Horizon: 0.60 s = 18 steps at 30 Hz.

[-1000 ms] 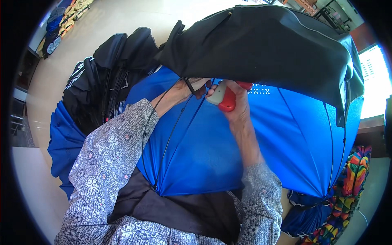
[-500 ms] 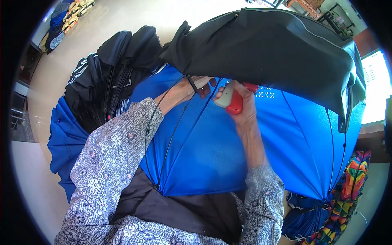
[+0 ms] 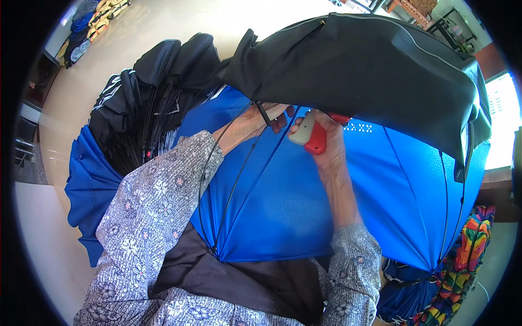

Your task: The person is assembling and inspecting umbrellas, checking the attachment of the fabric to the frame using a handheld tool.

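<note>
A pale, smooth floor (image 3: 163,32) fills the upper left of the frame, glossy under bright light, with a row of bundled goods (image 3: 95,24) along its far edge. At the far right a window (image 3: 500,119) glares white, and furniture shows dimly in the upper right corner.

A blue umbrella (image 3: 304,201) lies open across the middle of the frame, its thin, taut cloth divided by dark metal ribs that fan out from the lower centre. Over its upper edge hangs a black canopy (image 3: 370,65), matte and smooth, with a stitched seam along its rim. In the upper left a heap of black umbrellas (image 3: 147,103) lies folded, their cloth pleated and slack, and more blue fabric (image 3: 84,185) spills out beneath it. A striped, many-coloured umbrella (image 3: 467,255) sits folded at the lower right.

Both sleeves are of grey cloth with a small flower print. The left hand (image 3: 261,117) is at the rim of the black canopy, just above centre, fingers closed on its edge. The right hand (image 3: 326,146), just beside it, is clamped around a red and white tool (image 3: 309,136) of hard plastic, its tip tucked under the black rim.
</note>
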Each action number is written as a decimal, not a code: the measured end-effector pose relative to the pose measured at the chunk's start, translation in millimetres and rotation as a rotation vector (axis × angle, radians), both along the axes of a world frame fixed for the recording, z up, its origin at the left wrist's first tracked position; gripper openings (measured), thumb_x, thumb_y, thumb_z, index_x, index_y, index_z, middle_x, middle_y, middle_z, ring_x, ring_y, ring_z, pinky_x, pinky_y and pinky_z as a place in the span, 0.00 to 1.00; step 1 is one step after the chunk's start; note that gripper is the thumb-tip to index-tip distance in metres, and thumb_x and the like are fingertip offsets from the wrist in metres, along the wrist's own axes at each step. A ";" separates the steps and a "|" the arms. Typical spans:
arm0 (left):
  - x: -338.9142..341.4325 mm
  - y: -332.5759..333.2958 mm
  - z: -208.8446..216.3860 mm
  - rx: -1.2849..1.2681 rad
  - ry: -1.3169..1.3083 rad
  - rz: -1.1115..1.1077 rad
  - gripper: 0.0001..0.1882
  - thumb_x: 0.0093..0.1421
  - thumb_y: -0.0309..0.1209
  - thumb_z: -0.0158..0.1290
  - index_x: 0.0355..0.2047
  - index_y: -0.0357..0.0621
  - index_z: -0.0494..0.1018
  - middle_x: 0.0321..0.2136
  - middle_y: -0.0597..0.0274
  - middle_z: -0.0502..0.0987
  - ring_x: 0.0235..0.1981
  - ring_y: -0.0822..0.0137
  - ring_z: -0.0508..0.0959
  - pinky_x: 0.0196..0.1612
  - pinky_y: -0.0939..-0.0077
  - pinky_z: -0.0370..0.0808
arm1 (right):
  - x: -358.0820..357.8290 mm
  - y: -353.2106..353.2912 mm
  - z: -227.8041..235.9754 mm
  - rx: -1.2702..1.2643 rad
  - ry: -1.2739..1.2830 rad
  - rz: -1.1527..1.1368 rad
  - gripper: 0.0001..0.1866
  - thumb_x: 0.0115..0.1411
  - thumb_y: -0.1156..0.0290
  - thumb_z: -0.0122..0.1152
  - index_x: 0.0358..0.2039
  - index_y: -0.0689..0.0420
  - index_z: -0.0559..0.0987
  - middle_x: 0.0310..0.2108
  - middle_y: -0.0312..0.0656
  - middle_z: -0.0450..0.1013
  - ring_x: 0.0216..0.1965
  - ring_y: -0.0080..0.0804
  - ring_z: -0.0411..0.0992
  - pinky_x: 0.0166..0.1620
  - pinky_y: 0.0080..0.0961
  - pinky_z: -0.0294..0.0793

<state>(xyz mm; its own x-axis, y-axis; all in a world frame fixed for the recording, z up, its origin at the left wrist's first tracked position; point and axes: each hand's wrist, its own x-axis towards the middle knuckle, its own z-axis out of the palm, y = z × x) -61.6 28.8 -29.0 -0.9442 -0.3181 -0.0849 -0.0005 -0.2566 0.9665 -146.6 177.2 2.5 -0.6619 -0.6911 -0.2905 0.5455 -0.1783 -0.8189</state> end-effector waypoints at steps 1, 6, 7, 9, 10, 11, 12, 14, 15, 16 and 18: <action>-0.7 -0.3 0.7 0.000 -0.036 0.004 0.21 0.60 0.49 0.51 0.40 0.43 0.70 0.28 0.63 0.73 0.21 0.75 0.73 0.17 0.82 0.69 | -0.1 0.1 0.2 -0.020 0.002 0.017 0.14 0.54 0.66 0.59 0.37 0.60 0.70 0.28 0.49 0.73 0.26 0.39 0.76 0.31 0.35 0.79; -1.5 2.1 7.1 0.008 -0.067 0.006 0.20 0.61 0.48 0.50 0.41 0.44 0.69 0.28 0.62 0.73 0.21 0.75 0.73 0.17 0.82 0.68 | -0.1 -0.4 1.2 -0.007 0.011 0.002 0.13 0.53 0.67 0.59 0.37 0.60 0.71 0.28 0.49 0.73 0.26 0.39 0.76 0.31 0.33 0.79; -1.0 3.4 8.7 -0.010 -0.060 0.021 0.20 0.61 0.48 0.50 0.40 0.44 0.69 0.28 0.62 0.73 0.21 0.74 0.73 0.16 0.82 0.68 | -0.5 -1.0 0.7 -0.017 0.005 -0.004 0.13 0.53 0.68 0.59 0.37 0.60 0.71 0.27 0.48 0.73 0.25 0.39 0.76 0.30 0.32 0.79; -0.5 5.6 12.1 -0.048 -0.072 0.054 0.19 0.61 0.48 0.49 0.40 0.44 0.70 0.28 0.62 0.73 0.20 0.74 0.73 0.16 0.83 0.68 | -2.9 -2.7 -1.3 -0.029 0.001 -0.010 0.13 0.53 0.68 0.59 0.36 0.61 0.71 0.26 0.48 0.73 0.25 0.38 0.75 0.29 0.32 0.78; -0.4 6.3 13.8 -0.050 -0.043 0.051 0.19 0.61 0.48 0.49 0.40 0.44 0.70 0.28 0.62 0.73 0.20 0.74 0.73 0.16 0.83 0.68 | -5.0 -3.4 -2.7 -0.031 0.008 0.000 0.13 0.53 0.68 0.58 0.36 0.61 0.71 0.26 0.48 0.72 0.23 0.38 0.74 0.28 0.31 0.78; -1.0 7.1 15.4 -0.059 -0.055 0.035 0.20 0.62 0.48 0.49 0.40 0.43 0.69 0.29 0.63 0.72 0.21 0.75 0.72 0.17 0.82 0.68 | -7.6 -3.4 -4.0 -0.033 0.015 0.010 0.12 0.53 0.69 0.58 0.36 0.61 0.71 0.25 0.47 0.72 0.22 0.37 0.74 0.27 0.30 0.77; -1.7 7.6 17.0 -0.068 -0.066 0.017 0.20 0.62 0.48 0.48 0.40 0.43 0.69 0.29 0.64 0.71 0.22 0.75 0.72 0.19 0.82 0.68 | -9.9 -3.2 -5.3 -0.056 0.018 0.017 0.12 0.53 0.69 0.58 0.36 0.61 0.71 0.25 0.47 0.71 0.21 0.36 0.73 0.26 0.30 0.76; -2.0 8.3 19.8 -0.078 -0.074 -0.001 0.21 0.62 0.49 0.48 0.41 0.43 0.68 0.29 0.65 0.70 0.23 0.76 0.71 0.21 0.82 0.68 | -12.6 -2.3 -7.4 -0.031 0.065 0.029 0.12 0.53 0.70 0.57 0.35 0.62 0.71 0.24 0.47 0.71 0.20 0.36 0.72 0.25 0.30 0.76; -2.1 8.3 21.1 -0.085 -0.082 -0.003 0.21 0.62 0.49 0.48 0.41 0.43 0.68 0.29 0.65 0.70 0.22 0.76 0.71 0.21 0.81 0.68 | -13.3 -2.6 -7.3 -0.024 0.109 0.041 0.11 0.53 0.70 0.56 0.35 0.62 0.71 0.24 0.47 0.71 0.19 0.35 0.71 0.25 0.30 0.75; -2.3 8.3 22.8 -0.093 -0.086 -0.007 0.21 0.62 0.49 0.48 0.42 0.43 0.68 0.28 0.65 0.70 0.22 0.76 0.71 0.21 0.81 0.68 | -13.5 -2.8 -5.8 0.002 0.161 0.043 0.11 0.53 0.71 0.56 0.35 0.62 0.71 0.24 0.47 0.70 0.19 0.35 0.70 0.24 0.30 0.75; -3.4 6.8 28.2 -0.104 -0.070 -0.003 0.21 0.62 0.48 0.48 0.42 0.42 0.68 0.28 0.65 0.69 0.22 0.76 0.71 0.21 0.81 0.68 | -9.8 -3.0 0.8 0.013 0.165 0.040 0.10 0.54 0.70 0.55 0.36 0.62 0.71 0.24 0.47 0.70 0.19 0.35 0.71 0.25 0.31 0.75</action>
<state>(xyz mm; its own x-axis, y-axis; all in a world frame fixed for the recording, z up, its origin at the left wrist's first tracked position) -65.0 35.7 -0.8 -0.9382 -0.3255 -0.1171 -0.0692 -0.1552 0.9855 -156.4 174.2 3.2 -0.6737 -0.7144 -0.1891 0.4097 -0.1482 -0.9001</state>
